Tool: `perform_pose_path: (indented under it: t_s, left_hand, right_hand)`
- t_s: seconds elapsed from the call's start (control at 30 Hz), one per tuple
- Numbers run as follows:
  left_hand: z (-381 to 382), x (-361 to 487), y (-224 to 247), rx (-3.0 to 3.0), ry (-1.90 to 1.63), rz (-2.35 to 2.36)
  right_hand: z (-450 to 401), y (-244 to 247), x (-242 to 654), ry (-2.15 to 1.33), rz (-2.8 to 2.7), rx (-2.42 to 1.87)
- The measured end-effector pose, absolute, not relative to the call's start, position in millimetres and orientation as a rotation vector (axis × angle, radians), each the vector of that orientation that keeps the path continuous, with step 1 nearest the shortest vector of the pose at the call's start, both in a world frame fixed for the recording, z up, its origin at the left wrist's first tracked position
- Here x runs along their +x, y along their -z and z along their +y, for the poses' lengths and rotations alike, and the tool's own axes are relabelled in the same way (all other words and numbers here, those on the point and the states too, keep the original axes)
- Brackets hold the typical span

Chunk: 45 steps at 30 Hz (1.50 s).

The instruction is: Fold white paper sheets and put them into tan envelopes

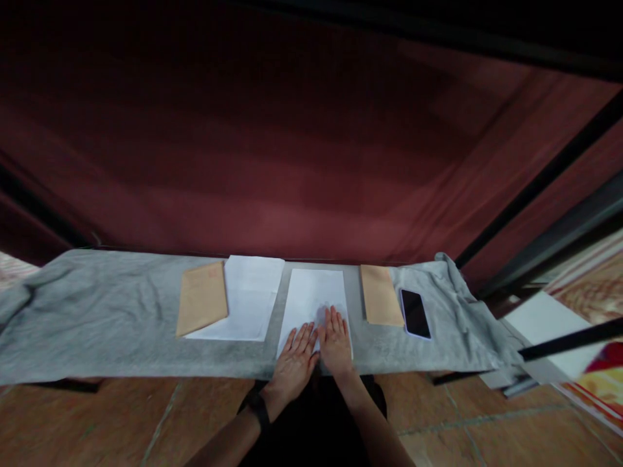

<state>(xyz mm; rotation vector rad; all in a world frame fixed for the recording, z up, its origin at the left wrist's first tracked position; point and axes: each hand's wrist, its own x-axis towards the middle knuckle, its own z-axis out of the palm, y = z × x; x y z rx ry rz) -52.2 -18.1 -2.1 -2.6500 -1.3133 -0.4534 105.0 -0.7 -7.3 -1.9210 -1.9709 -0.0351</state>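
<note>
A white sheet of paper point(314, 292) lies in front of me on the cloth-covered table. My left hand point(294, 363) rests flat on its lower left part, fingers stretched out, a dark band on the wrist. Beside it, my right hand point(335, 340) lies flat on the lower right part of the sheet, its fingers extended. Neither hand grips anything. Left of the sheet, more white papers point(249, 305) lie partly under a brown envelope point(202, 298). Another brown envelope point(381, 295) is to the right of the sheet.
A phone point(415, 314) lies right of the right-hand envelope. The grey cloth point(111, 311) is wrinkled at both ends of the table. A dark red curtain point(292, 162) hangs behind the table. Dark metal bars stand at both sides.
</note>
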Motion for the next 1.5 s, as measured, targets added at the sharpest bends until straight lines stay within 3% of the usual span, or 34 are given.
perform_pose_path:
  t_s: [0.6, 1.0, 1.5]
  left_hand:
    - [-26, -89, -6, -2.436, 0.583, -1.640]
    - [45, 29, -14, -2.713, 0.540, -1.554]
    - [72, -53, 8, -2.326, 0.583, -1.854]
  right_hand:
    - [-33, 18, 162, 0.303, -2.043, -1.820]
    - [-33, 18, 160, 0.284, -2.088, -1.865]
    - [-24, 12, 156, 0.151, -1.970, -1.915]
